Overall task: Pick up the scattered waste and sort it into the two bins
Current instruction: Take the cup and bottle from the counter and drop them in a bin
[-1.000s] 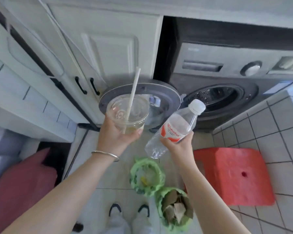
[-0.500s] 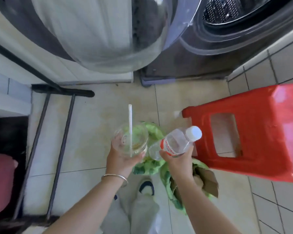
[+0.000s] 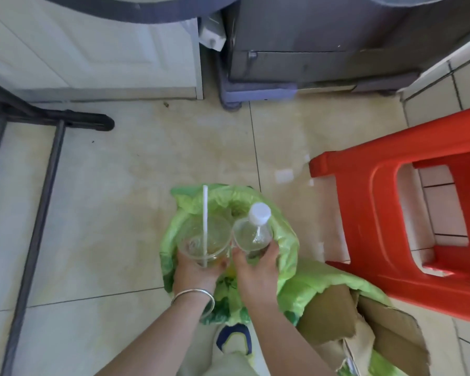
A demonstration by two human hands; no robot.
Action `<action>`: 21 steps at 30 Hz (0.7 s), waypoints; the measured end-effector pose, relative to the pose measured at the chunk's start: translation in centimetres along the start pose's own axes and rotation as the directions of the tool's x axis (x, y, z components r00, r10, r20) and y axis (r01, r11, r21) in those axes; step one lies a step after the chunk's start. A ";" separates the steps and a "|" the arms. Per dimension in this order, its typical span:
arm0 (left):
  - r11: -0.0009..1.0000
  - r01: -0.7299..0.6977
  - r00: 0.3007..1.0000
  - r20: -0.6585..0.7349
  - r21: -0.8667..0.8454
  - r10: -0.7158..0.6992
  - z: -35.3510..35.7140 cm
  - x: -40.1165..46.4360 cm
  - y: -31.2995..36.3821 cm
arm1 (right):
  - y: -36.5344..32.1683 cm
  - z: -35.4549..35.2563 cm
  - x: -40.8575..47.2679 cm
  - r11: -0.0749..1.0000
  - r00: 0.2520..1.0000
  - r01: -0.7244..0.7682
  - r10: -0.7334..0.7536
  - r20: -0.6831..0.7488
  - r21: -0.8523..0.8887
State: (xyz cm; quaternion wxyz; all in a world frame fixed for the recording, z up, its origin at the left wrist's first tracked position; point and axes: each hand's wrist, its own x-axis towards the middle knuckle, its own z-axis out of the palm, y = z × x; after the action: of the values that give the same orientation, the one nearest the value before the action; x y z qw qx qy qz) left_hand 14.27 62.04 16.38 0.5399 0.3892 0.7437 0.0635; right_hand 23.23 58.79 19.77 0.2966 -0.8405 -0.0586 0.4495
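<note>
We look straight down on a pale, glossy tiled floor (image 3: 114,202), stained brownish near the middle. A grey metal appliance (image 3: 323,39) fills the top edge beside a white panelled cabinet door (image 3: 92,50). At right stands a smooth red plastic stool (image 3: 391,213) with a rounded rectangular cut-out in its side; at left runs a dark tubular metal frame (image 3: 41,185).

Two bins sit at our feet. The nearer-centre bin (image 3: 282,240) is lined with crinkled, translucent lime-green plastic, its mouth open upward. Just beside it to the lower right, a second green-lined bin (image 3: 323,283) holds torn sheets of brown corrugated cardboard (image 3: 350,321) that jut past its rim.

Over the first bin's mouth, our left hand (image 3: 193,275) grips a clear, round plastic cup (image 3: 204,240) from below, fingers curled round its wall and thumb at the near side; a little yellowish liquid sits in the bottom. A straight white straw (image 3: 205,221) stands up through the cup. A thin silver bangle (image 3: 193,294) circles that wrist.

Our right hand (image 3: 255,272) grasps a clear plastic bottle (image 3: 253,237) near its base, thumb on the left and fingers wrapped round the right side. The bottle tips away from us, its ribbed white cap (image 3: 259,213) pointing over the bin's far rim. Cup and bottle touch side by side.

A shoe toe (image 3: 234,337), white with dark trim, shows below the bin.
</note>
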 end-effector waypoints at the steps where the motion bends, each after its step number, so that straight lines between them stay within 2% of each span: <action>1: 0.999 0.037 0.999 -0.013 -0.012 -0.037 0.4 0.7 0.0 | 0.1 0.7 0.7 1.000 1.000 -0.013 0.013 0.005 -0.004; 7: 0.985 0.172 0.985 -0.008 -0.018 -0.172 2.5 3.3 -0.5 | 0.8 2.6 3.5 0.986 0.986 -0.163 0.163 0.023 -0.030; 11: 0.948 0.272 0.960 0.019 0.167 -0.279 1.7 1.8 0.7 | -0.1 2.0 2.3 0.952 0.953 -0.299 0.301 0.025 -0.065; 14: 0.891 0.231 0.946 0.123 0.390 -0.299 0.4 -1.5 3.0 | -1.3 1.1 -0.1 0.915 0.918 -0.388 0.394 0.037 -0.109; 15: 0.878 0.193 0.948 0.149 0.438 -0.283 -0.2 -2.8 3.8 | -1.8 0.8 -1.1 0.915 0.919 -0.384 0.391 0.038 -0.120; 19: 0.905 0.132 0.934 0.254 0.405 -0.250 -3.1 -7.2 7.3 | -5.5 -1.7 -5.4 0.943 0.950 -0.283 0.300 0.083 -0.175; 21: 0.929 0.110 0.952 0.231 0.353 -0.200 -5.1 -9.7 9.8 | -7.8 -3.4 -7.8 0.959 0.963 -0.223 0.245 0.112 -0.177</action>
State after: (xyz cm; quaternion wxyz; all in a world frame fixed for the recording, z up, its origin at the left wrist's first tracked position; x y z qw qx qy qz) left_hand 16.03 64.12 30.83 0.5628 0.4199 0.6938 -0.1595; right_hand 22.63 60.81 31.12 0.1672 -0.8312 -0.0145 0.5301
